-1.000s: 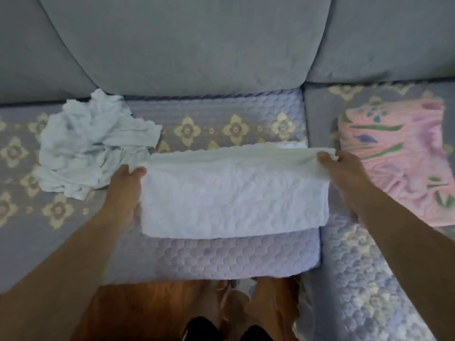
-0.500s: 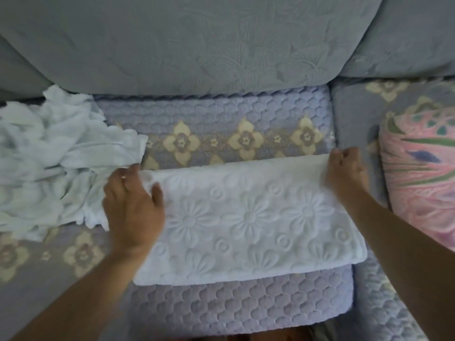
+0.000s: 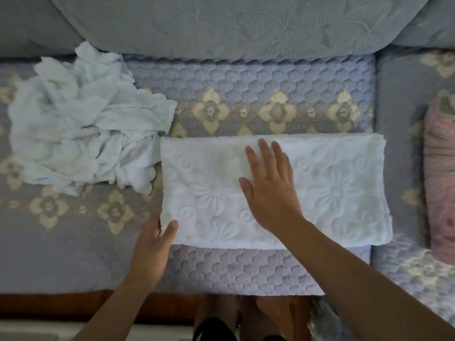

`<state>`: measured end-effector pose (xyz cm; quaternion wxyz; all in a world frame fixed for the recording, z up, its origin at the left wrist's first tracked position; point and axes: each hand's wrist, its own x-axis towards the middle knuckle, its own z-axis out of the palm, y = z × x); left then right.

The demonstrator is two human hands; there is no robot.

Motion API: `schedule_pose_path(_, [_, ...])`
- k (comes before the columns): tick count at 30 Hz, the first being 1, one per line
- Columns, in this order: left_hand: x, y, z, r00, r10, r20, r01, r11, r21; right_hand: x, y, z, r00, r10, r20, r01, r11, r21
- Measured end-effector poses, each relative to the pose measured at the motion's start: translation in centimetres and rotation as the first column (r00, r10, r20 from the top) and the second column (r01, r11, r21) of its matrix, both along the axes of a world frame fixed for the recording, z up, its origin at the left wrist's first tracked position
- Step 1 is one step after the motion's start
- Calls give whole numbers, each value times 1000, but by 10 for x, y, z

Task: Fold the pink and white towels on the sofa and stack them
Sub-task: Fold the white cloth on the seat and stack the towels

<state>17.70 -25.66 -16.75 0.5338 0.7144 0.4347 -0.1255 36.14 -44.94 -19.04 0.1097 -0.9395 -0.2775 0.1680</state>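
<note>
The white embossed terry towel [image 3: 332, 188], folded into a long rectangle, lies on the quilted lavender sofa seat [image 3: 246, 77], its long axis running left to right. The right hand [image 3: 269, 185] presses flat on its middle, fingers straight and slightly spread. The left hand [image 3: 154, 244] touches the towel's near left corner; whether its fingers pinch the edge I cannot tell. The next fold likely carries one short end across toward the other, and the left hand is nearer the left end. Beyond the left hand lies a crumpled pale white cloth heap [image 3: 81, 134]; well right of the right hand sits the pink patterned towel [image 3: 440, 173]. Grey back cushions [image 3: 221, 23] rise behind; wooden floor [image 3: 172, 306] shows below.
</note>
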Motion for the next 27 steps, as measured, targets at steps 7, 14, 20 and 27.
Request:
schedule_pose_path(7, [-22, 4, -16, 943, 133, -306, -26, 943, 332, 38, 30, -44, 999, 33, -9, -34, 978, -207])
schedule_pose_path(14, [63, -31, -4, 723, -690, -45, 463, 434, 773, 34, 34, -41, 998, 53, 29, -46, 980, -195])
schedule_pose_path(20, [85, -12, -69, 773, -562, -295, 563, 394, 726, 12, 15, -2, 994, 39, 104, -44, 998, 50])
schedule_pose_path(27, [75, -1, -75, 715, -538, -447, 668, 335, 665, 69, -136, -44, 906, -420, 54, 424, 896, -133])
